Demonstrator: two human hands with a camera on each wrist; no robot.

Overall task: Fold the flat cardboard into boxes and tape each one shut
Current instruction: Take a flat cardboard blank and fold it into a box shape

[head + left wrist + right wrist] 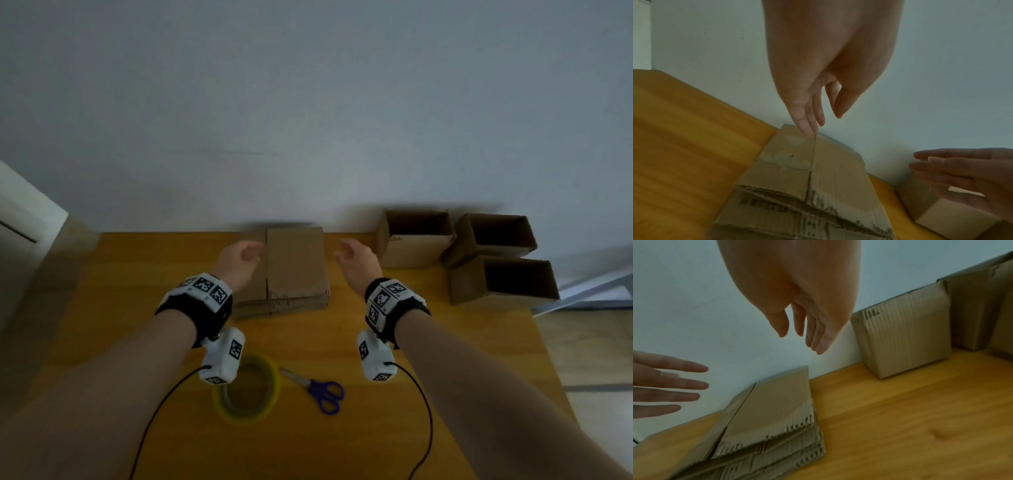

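Observation:
A stack of flat brown cardboard (294, 267) (818, 186) (772, 415) lies at the far middle of the wooden table (137, 308), against the wall. My left hand (241, 257) (818, 116) hovers over the stack's left side with fingers relaxed, holding nothing. My right hand (349, 255) (803, 335) hangs in the air just right of the stack, fingers straight, also empty. Three folded boxes (414, 240) (904, 337) with open tops stand at the far right. A roll of clear tape (248, 390) and blue-handled scissors (318, 389) lie near me.
A pale wall (308, 102) rises right behind the table's far edge. The table's right edge runs close to the boxes, with floor (596, 359) beyond it. A white cabinet or door (20, 219) stands at the left. Cables trail from both wrist cameras.

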